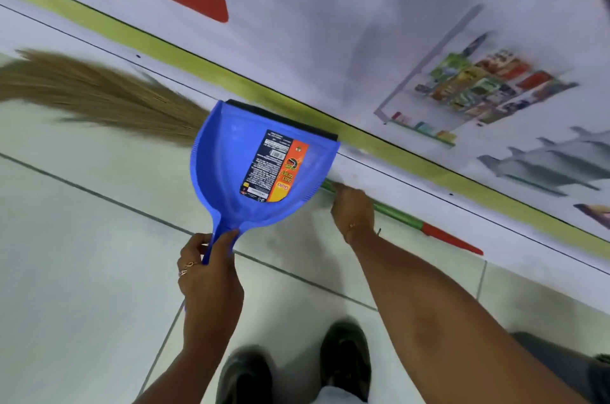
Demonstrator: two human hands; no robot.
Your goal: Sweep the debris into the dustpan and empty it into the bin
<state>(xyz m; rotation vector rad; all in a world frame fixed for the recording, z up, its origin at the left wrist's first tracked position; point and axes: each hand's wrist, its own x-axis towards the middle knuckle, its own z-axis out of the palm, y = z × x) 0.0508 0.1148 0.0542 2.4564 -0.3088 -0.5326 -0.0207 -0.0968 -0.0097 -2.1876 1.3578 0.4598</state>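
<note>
A blue dustpan (pixel 231 165) with a printed label and a black rubber lip hangs over the floor, its pan looking empty. My left hand (pixel 208 275) grips its handle from below. A grass broom (pixel 92 93) lies along the base of the wall, bristles to the left. Its green handle with a red end (pixel 429 228) runs to the right. My right hand (pixel 353 208) is closed around that handle just right of the dustpan. The dustpan hides the middle of the broom. No debris or bin shows.
A wall panel (pixel 363 23) with a red sign and product pictures runs diagonally across the top, with a green strip (pixel 379 136) along its base. Pale floor tiles (pixel 82 255) with dark grout lines fill the lower left. My two dark shoes (pixel 343 360) stand at the bottom.
</note>
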